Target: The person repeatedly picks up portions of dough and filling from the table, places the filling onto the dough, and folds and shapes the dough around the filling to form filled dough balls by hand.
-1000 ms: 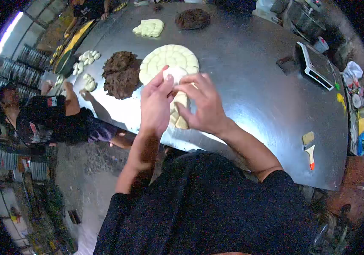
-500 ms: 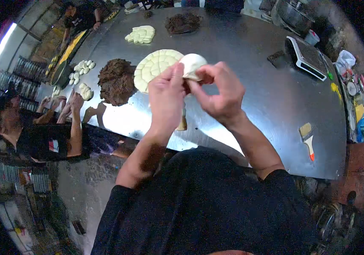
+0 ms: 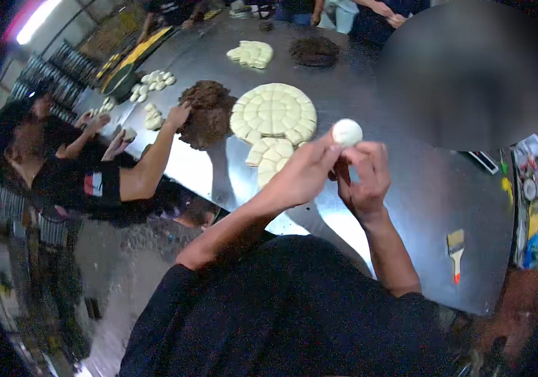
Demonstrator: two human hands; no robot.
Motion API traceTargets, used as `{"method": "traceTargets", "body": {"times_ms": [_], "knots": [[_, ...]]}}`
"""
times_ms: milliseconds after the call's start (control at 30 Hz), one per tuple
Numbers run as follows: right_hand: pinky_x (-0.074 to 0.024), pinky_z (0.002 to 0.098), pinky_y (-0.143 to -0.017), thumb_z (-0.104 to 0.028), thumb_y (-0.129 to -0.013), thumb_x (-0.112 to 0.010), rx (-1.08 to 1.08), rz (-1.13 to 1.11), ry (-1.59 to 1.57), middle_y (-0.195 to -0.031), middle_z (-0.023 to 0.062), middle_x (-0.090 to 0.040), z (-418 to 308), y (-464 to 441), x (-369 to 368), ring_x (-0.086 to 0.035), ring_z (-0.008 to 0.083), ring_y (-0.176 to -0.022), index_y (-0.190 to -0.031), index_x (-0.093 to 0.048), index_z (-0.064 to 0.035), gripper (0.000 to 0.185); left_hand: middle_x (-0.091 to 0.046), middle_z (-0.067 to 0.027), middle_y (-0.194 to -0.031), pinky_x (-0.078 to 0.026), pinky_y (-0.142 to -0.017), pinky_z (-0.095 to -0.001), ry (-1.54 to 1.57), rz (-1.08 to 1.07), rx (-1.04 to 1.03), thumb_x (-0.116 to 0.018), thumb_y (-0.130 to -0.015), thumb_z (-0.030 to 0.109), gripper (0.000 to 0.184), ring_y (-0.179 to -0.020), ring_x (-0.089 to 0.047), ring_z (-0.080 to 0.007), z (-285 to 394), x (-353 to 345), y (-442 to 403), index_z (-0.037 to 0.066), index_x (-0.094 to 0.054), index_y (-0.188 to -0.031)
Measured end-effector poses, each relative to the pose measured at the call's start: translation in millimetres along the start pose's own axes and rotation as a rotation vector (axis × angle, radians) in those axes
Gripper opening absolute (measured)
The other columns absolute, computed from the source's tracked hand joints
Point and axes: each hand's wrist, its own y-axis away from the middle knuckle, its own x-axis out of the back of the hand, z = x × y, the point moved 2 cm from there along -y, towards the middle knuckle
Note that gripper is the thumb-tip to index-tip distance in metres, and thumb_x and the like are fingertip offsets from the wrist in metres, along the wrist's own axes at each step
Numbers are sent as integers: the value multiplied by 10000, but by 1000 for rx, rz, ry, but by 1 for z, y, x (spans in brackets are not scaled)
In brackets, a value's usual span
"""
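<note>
A smooth white dough ball is held up above the metal table, between my two hands. My left hand is closed, its thumb and fingers against the ball's left and lower side. Curled fingers of my right hand pinch at its right underside; the ball's bottom is hidden. Left of my hands lies a round slab of pale dough cut into pieces, with more cut pieces in front of it, partly behind my left hand. Farther left is a dark brown mound of filling.
A co-worker's hand touches the brown mound. White dough balls, a cut dough piece and a second brown mound lie toward the back. A brush lies at right. A blurred grey oval hides the upper right.
The view has turned, and my hands with the dough ball now appear farther right and lower, off the dough slab. The co-worker's hand has reached the brown mound.
</note>
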Motion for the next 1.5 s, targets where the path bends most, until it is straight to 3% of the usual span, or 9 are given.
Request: {"method": "traceTargets", "body": {"times_ms": [367,500,533,567,667,833,967,1233,1500], "knots": [[-492,306,-669,59,-755,-631,-690,-465,-49,-820,132,-629,8,113,102,-617,232,-733,-871,-660,11,129,-632,-195,-773,-486,-623,-439,-649,-116,12,-571,-770,31,115,-711,-629,-357,-212,38,7,6,-574,-882],[-490,299,-693,32,-756,-638,-950,-287,43,-796,109,-634,12,154,97,-626,188,-745,-869,-664,0,120,-626,-159,-726,-467,-583,-428,-677,-683,-172,-570,-796,109,75,-642,-596,-280,-325,10,21,36,-582,-812],[-498,299,-728,11,-762,-649,-971,-236,-43,-803,102,-646,16,162,85,-631,188,-771,-869,-674,-3,110,-640,-123,-730,-491,-580,-420,-142,-797,425,-587,-826,107,63,-646,-591,-236,-288,0,19,49,-593,-803],[-510,313,-770,-37,-765,-659,-947,-218,-118,-829,123,-657,22,167,72,-642,218,-802,-861,-678,-8,102,-655,-125,-760,-518,-555,-399,-293,-698,-324,-601,-858,116,87,-623,-604,-207,-280,0,10,33,-589,-881],[-482,402,-707,-117,-782,-650,-743,-303,-57,-792,128,-616,17,130,68,-598,303,-750,-843,-673,-39,102,-660,-175,-795,-523,-511,-324,329,-633,875,-637,-881,152,209,-570,-615,-203,-289,4,14,24,-545,-1018],[-512,393,-668,-92,-776,-634,-777,-379,-154,-774,133,-632,32,140,58,-624,281,-697,-821,-674,0,110,-644,-160,-698,-409,-361,-269,149,-322,514,-708,-854,186,267,-512,-597,-156,-303,10,18,49,-509,-967],[-487,378,-860,-131,-814,-647,-708,-259,-100,-1052,171,-652,38,94,46,-627,303,-986,-1061,-661,3,281,-649,-190,-826,-480,-662,-428,-801,-76,300,-796,-724,445,504,-747,-628,-333,-300,11,17,14,-576,-866],[-109,632,-1095,-366,-898,-500,-388,-730,325,-1547,147,-220,40,168,-97,-133,414,-1425,-1442,-366,-124,610,-569,-17,-632,-422,-420,-254,50,99,678,-694,-856,263,250,-493,-520,-90,-267,50,76,27,-688,-938],[-353,414,-1072,-316,-939,-482,-666,-1080,-204,-1356,194,-503,67,228,-46,-407,398,-1303,-1234,-557,-18,426,-539,-21,-551,-369,-391,-266,-93,518,585,-618,-906,225,232,-439,-486,-101,-253,136,123,11,-668,-831]]}}
